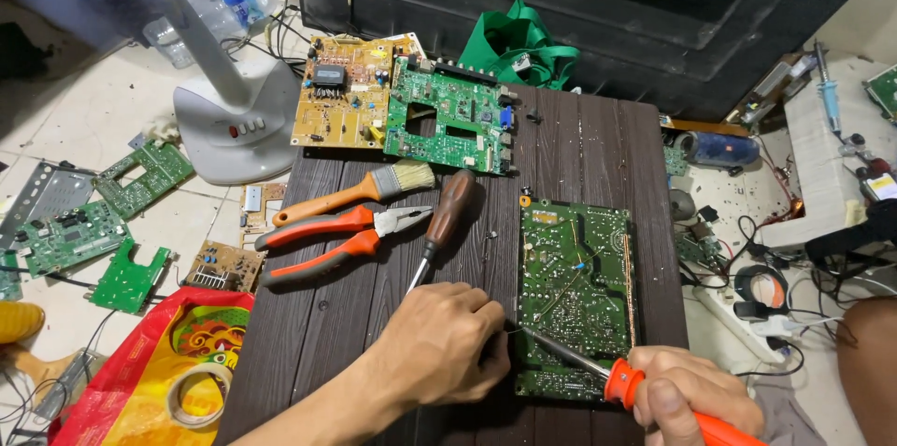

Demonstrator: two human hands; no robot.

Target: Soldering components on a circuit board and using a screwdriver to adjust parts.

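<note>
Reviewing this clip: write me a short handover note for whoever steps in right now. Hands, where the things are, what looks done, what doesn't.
Right hand: grips the orange-handled soldering iron, its tip at the lower left edge of the green circuit board.
Left hand: curled on the dark wooden table, fingers at the same board edge; whether it holds anything cannot be seen.
Set aside, untouched: pliers, paintbrush, brown-handled screwdriver; two more boards at the table's far end.
Done: board lies solder side up, iron on it.
Left: the joint's state is too small to judge.

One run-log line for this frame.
right hand: grips orange-handled soldering iron | tip: on green circuit board | left hand: at board edge
</note>
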